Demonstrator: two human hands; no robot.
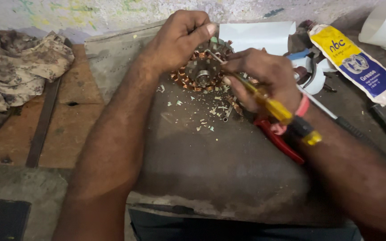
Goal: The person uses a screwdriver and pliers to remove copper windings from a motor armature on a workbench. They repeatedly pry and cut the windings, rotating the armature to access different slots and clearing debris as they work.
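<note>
A: Item under work?

B: A round motor winding (203,71) is seen lying flat on the dark, worn bench top (228,169), near its far edge. Copper coils are wound around a ring of grey metal teeth, and a shiny steel hub is set at the centre. Small pale scraps (202,117) are scattered on the bench just in front of it.

A: Left hand?

B: The left hand (179,38) is laid over the far left part of the winding, fingers curled down onto its rim and thumb stretched out across the top. The winding is gripped and held flat.

A: Right hand?

B: The right hand (264,80) is clenched around a screwdriver (271,107) with a clear yellow handle. The thin shaft is pointed up and left, its tip resting on the winding's upper teeth. The wrist is bent inward, the forearm coming in from the lower right.

A: Surroundings?

B: Red-handled pliers (282,142) are noted partly hidden under the right wrist. A yellow and blue grease tube (356,62) is lying at the far right, a crumpled camouflage cloth (18,67) at the far left
</note>
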